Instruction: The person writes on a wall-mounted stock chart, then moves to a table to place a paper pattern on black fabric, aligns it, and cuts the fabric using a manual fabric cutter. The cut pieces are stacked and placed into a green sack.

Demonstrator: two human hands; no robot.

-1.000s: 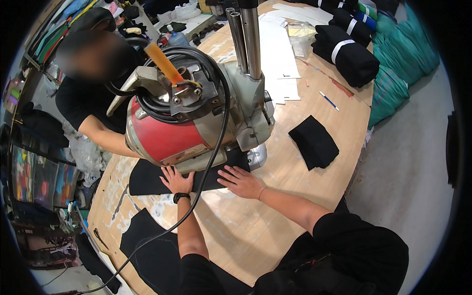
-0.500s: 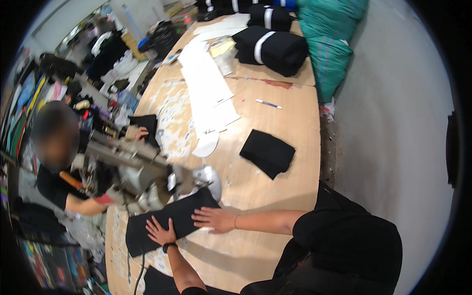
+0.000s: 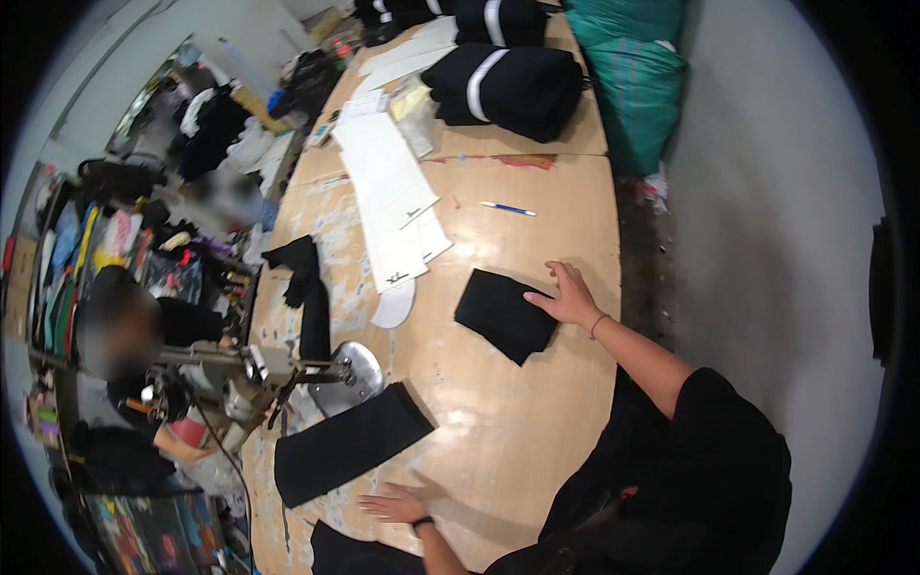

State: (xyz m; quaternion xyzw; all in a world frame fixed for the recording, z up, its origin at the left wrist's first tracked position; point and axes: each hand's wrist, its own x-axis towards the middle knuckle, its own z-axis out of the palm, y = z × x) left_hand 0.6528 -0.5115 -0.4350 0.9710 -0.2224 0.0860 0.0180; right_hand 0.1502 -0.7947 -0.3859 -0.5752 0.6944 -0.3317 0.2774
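My right hand (image 3: 573,297) reaches the right edge of a small black cloth piece (image 3: 503,314); its fingers are apart and the thumb lies at the cloth's edge. A longer black cloth piece (image 3: 350,446) lies flat to the left. Just below it, my left hand (image 3: 393,503) is over the tabletop with fingers stretched out, holding nothing. Beyond the long piece stands a cutting machine (image 3: 268,374) with a round metal base plate (image 3: 356,379), and a co-worker's arm (image 3: 182,443) is beside it. More black cloth (image 3: 359,554) lies at the near edge.
White paper patterns (image 3: 388,192) and a blue-white pen (image 3: 509,208) lie farther up the wooden table (image 3: 479,422). Tied black fabric bundles (image 3: 517,91) sit at the far end. Green sacks (image 3: 628,105) stand by the right wall. Dark cloth (image 3: 311,297) lies behind the machine.
Both hands have come off the long black piece. My right hand moved up and right to the small piece; my left moved toward me. The machine and co-worker shifted left in view.
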